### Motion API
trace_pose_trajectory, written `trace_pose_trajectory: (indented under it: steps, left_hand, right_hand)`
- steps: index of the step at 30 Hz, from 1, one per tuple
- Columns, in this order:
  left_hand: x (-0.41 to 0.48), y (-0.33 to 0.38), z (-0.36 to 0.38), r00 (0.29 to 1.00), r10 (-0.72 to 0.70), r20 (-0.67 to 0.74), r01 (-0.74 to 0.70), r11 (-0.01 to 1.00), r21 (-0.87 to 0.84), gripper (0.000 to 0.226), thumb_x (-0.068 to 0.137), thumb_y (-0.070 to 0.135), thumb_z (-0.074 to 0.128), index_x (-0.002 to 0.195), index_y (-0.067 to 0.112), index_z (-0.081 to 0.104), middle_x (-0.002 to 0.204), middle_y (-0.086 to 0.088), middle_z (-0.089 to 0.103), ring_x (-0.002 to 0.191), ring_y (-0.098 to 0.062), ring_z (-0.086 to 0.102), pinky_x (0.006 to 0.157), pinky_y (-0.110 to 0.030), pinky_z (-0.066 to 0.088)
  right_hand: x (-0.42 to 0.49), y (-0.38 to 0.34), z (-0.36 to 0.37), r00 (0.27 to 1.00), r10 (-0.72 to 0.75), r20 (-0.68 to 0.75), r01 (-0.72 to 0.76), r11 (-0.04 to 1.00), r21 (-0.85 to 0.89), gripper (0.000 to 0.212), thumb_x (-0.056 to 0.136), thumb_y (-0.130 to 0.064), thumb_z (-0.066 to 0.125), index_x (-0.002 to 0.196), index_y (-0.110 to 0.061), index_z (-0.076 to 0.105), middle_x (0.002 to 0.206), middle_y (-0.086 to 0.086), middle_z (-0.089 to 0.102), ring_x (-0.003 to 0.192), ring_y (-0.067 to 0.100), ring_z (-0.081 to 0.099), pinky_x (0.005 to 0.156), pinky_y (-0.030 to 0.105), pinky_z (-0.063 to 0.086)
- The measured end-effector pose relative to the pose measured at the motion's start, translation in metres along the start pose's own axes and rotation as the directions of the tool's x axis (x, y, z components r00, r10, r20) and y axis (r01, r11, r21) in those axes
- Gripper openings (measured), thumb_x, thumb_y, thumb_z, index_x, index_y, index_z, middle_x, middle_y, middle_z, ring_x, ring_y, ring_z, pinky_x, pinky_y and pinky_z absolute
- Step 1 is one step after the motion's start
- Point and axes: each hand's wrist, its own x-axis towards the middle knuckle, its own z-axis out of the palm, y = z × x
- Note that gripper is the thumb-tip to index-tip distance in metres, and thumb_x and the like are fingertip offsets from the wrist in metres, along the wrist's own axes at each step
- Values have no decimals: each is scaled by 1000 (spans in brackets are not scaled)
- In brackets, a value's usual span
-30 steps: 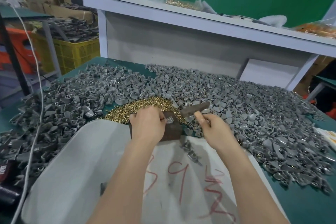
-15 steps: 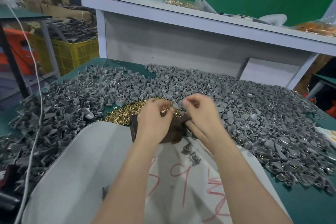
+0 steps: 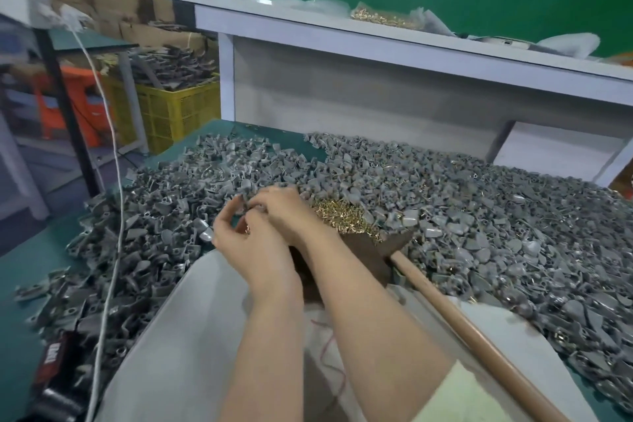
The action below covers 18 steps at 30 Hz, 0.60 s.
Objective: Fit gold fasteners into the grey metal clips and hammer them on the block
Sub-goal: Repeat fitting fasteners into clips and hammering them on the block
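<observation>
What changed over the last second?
The right hand let go of the hammer, which now lies beside the block, handle toward the person. Both hands moved left off the block, over the clip pile. The left hand pinches a grey clip; the right hand's grip is hidden. Block and gold fasteners stayed put.

The heaped grey metal clips [image 3: 479,216] look dull and matt, the gold metal fasteners [image 3: 339,216] glossy. The hammer's pale wooden handle [image 3: 462,319] looks smooth.
</observation>
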Motion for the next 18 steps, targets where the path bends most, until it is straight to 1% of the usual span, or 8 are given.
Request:
trace_pose_trajectory:
  steps: [2, 4, 6, 9, 10, 12, 15, 18]
  left_hand:
    - [3, -1, -1, 999, -25, -20, 25, 999, -38, 25, 91, 5, 47, 93, 29, 53, 123, -8, 54, 79, 3, 58, 58, -7, 43]
    - [5, -3, -2, 999, -26, -33, 24, 999, -44, 25, 91, 4, 46, 94, 27, 53, 115, -3, 54, 68, 14, 56, 55, -4, 40]
    - [5, -4, -3, 999, -20, -45, 19, 999, -43, 23, 90, 4, 45, 99, 23, 53, 103, 1, 52, 55, 19, 49, 50, -1, 35]
    - [3, -3, -3, 999, -12, -50, 12, 1000, -15, 22, 90, 4, 45, 102, 21, 54, 91, 6, 49, 49, 19, 46, 48, -1, 34]
    - [2, -2, -2, 999, -9, -50, 9, 1000, -12, 22, 90, 3, 45, 102, 20, 54, 90, 6, 49, 49, 19, 46, 47, 0, 34]
    - [2, 0, 0, 1000, 4, -28, -4, 1000, 8, 22, 90, 2, 46, 102, 19, 54, 95, 3, 53, 53, 18, 48, 50, 0, 35]
    - [-3, 1, 2, 992, 51, 115, -63, 993, 104, 27, 91, 3, 46, 107, 24, 56, 116, 1, 56, 72, 13, 53, 62, -2, 38]
    - [-13, 0, 5, 944, 72, 323, -143, 969, 200, 23, 96, 13, 48, 101, 32, 60, 106, 6, 63, 84, 6, 62, 71, -8, 44]
  right_hand:
    - [13, -1, 10, 998, 27, 54, -23, 997, -79, 39, 93, -9, 48, 129, -21, 56, 132, 6, 51, 119, 27, 48, 102, 41, 41]
    - [21, 0, 17, 996, 85, 35, -80, 987, -138, 38, 93, -7, 46, 130, -14, 51, 128, 11, 49, 114, 30, 51, 97, 42, 44]
    - [26, 0, 20, 989, 147, -8, -147, 978, -150, 29, 91, -5, 46, 119, -5, 54, 123, 16, 48, 107, 34, 53, 91, 41, 46]
    - [28, 3, 20, 981, 186, -51, -191, 974, -122, 24, 88, 0, 49, 110, -3, 59, 118, 16, 54, 102, 32, 56, 85, 37, 45]
    - [26, 4, 18, 976, 198, -86, -202, 978, -43, 22, 88, 0, 51, 108, -5, 60, 117, 15, 55, 100, 30, 57, 85, 35, 46]
    - [18, 9, 7, 953, 256, -164, -214, 948, 235, 16, 92, -5, 52, 105, -9, 59, 112, 10, 58, 95, 23, 59, 79, 30, 48]
    - [-9, 20, -26, 917, 337, -212, -131, 759, 637, 7, 95, -11, 51, 101, -14, 54, 96, 1, 63, 75, 12, 63, 63, 20, 51]
    - [-49, 33, -56, 924, 320, -209, -2, 551, 835, 13, 96, -5, 48, 95, -14, 57, 88, 2, 65, 69, 8, 65, 68, 23, 56]
